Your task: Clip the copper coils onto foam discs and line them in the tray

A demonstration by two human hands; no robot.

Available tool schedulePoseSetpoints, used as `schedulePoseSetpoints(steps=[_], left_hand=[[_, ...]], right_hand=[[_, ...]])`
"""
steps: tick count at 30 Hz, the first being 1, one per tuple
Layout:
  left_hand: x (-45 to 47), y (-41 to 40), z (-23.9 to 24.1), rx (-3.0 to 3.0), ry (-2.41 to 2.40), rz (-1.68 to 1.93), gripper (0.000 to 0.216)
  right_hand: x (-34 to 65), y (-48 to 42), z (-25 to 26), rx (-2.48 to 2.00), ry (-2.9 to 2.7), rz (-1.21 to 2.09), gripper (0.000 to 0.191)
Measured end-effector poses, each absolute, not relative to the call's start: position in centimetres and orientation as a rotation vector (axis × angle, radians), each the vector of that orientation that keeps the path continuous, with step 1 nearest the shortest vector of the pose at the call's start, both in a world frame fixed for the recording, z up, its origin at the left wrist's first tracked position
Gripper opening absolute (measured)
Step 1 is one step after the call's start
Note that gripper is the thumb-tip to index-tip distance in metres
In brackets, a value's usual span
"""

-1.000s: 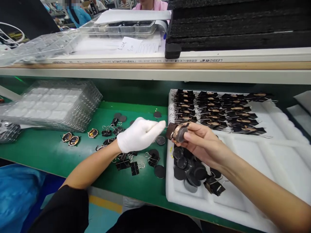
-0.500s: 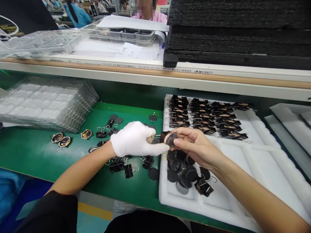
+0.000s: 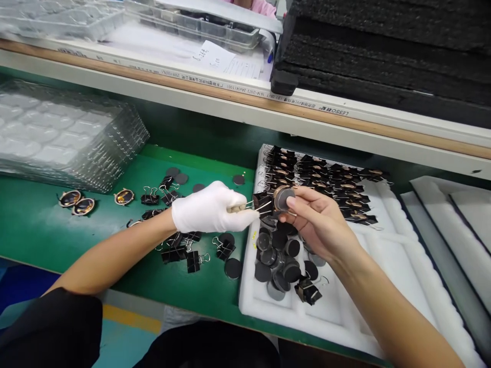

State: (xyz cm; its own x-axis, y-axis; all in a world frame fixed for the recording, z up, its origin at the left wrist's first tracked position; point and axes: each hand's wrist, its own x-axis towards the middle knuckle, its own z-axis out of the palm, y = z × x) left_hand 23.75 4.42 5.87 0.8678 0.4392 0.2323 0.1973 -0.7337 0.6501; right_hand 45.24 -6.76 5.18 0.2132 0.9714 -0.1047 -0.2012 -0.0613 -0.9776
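My left hand (image 3: 213,209), in a white glove, pinches the wire handles of a black binder clip (image 3: 263,203). The clip points right, its mouth at the left edge of a round piece with a dark grey disc (image 3: 284,199) on its face and a gold-coloured rim. My bare right hand (image 3: 322,217) holds that round piece between thumb and fingers. Whether the clip's jaws touch the piece I cannot tell. Below both hands lies a pile of dark round discs (image 3: 282,258) on a white foam tray (image 3: 345,335). A loose binder clip (image 3: 308,290) lies beside the pile.
Rows of clipped pieces (image 3: 318,176) fill the tray's far part. Loose binder clips (image 3: 194,261) and gold-rimmed round pieces (image 3: 83,206) lie on the green table (image 3: 34,230). Clear plastic trays (image 3: 69,133) are stacked left. A shelf edge (image 3: 230,94) crosses above, bearing black foam (image 3: 383,56).
The camera view has tilted down and shifted. My hands are slightly farther apart, and the clip between them shows more. The disc's dark face is turned more toward me.
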Motion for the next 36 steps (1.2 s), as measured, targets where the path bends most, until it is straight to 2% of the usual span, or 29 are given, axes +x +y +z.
schedulePoseSetpoints(steps=[6,11,16,18,22,25,28,32,36], left_hand=[[24.2,3.9,5.5,2.383,0.475,0.44,0.047],[24.7,3.6,5.0,2.38,0.536,0.447,0.049],[22.4,5.3,8.6,2.382,0.486,0.024,0.051],[20.4,7.2,10.3,2.478,0.748,-0.105,0.059],[17.0,11.6,10.9,2.506,1.676,-0.392,0.066],[16.3,13.9,9.0,2.342,1.833,-0.561,0.061],[16.4,14.7,7.5,2.388,1.745,-0.461,0.052],[16.0,13.9,8.6,2.499,1.681,-0.347,0.04],[16.7,11.4,10.3,2.7,1.358,0.074,0.044]], right_hand=[[45.3,-6.7,4.6,-1.259,-0.951,1.151,0.028],[45.3,-6.8,4.5,-1.215,-0.935,1.187,0.024],[45.1,-6.7,5.1,-1.148,-0.709,1.209,0.029],[45.1,-6.6,5.5,-1.074,-0.504,1.23,0.032],[44.9,-5.9,5.9,-0.941,-0.192,1.282,0.034],[44.6,-5.6,5.7,-0.96,-0.115,1.293,0.035],[44.2,-5.7,5.3,-1.07,-0.163,1.292,0.038],[43.8,-6.2,4.8,-1.129,-0.371,1.336,0.038],[43.8,-6.6,4.2,-1.118,-0.689,1.39,0.027]])
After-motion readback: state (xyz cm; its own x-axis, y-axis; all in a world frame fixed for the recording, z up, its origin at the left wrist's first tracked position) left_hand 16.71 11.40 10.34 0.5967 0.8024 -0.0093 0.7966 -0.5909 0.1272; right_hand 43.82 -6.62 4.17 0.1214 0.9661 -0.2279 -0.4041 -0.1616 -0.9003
